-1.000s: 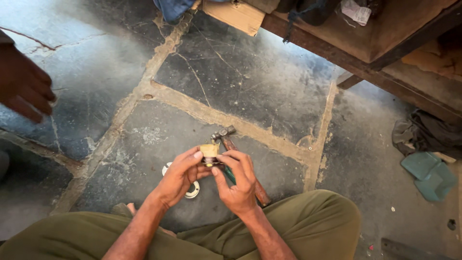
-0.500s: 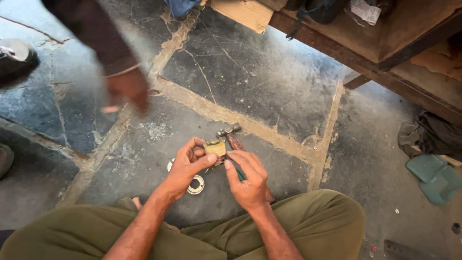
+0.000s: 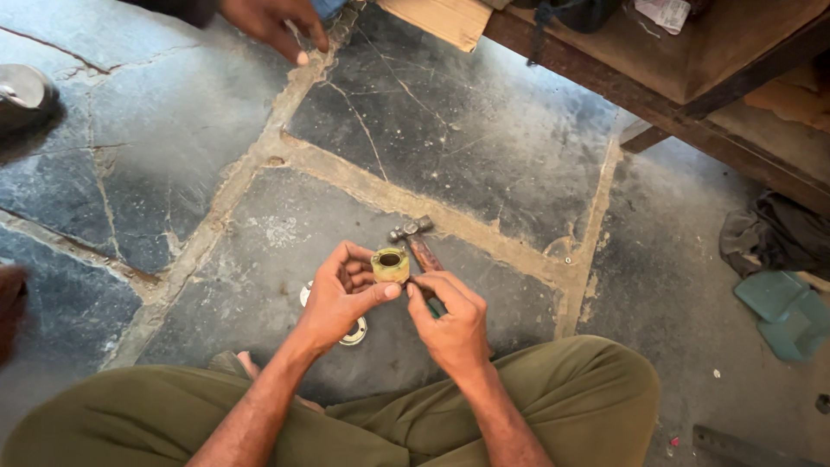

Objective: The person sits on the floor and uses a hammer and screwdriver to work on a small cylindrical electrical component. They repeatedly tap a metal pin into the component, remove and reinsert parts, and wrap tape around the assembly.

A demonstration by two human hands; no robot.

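Sitting cross-legged on a floor [image 3: 484, 130] of dark, cracked stone slabs joined by pale, sandy mortar lines, dusty and scuffed throughout. Along the upper right, a low wooden bench [image 3: 718, 60] with dark clutter on top; beneath its edge, a crumpled dark cloth [image 3: 774, 233] and a teal sandal [image 3: 778, 311]. At the top centre, a piece of cardboard [image 3: 437, 17]. Held above the floor, just in front of the olive-green trousers [image 3: 571, 389]: one small yellowish ring-shaped part [image 3: 390, 265], short and cylindrical, with a dark round hole through its middle and a worn, dull surface. Left hand [image 3: 341, 298] curled around that ring, thumb pressed at its lower edge, fingers wrapped behind. Right hand [image 3: 450, 320] nearly closed, fingertips pinching at the ring's right side; whether anything small sits between them, impossible to tell. Directly behind the hands, lying on the floor, one hammer [image 3: 415, 238] with a metal head and reddish handle. Partly hidden under the left hand, one flat metal ring [image 3: 353, 330]. At the top edge, another person's hand [image 3: 277, 22], one only, fingers hanging down, well apart.
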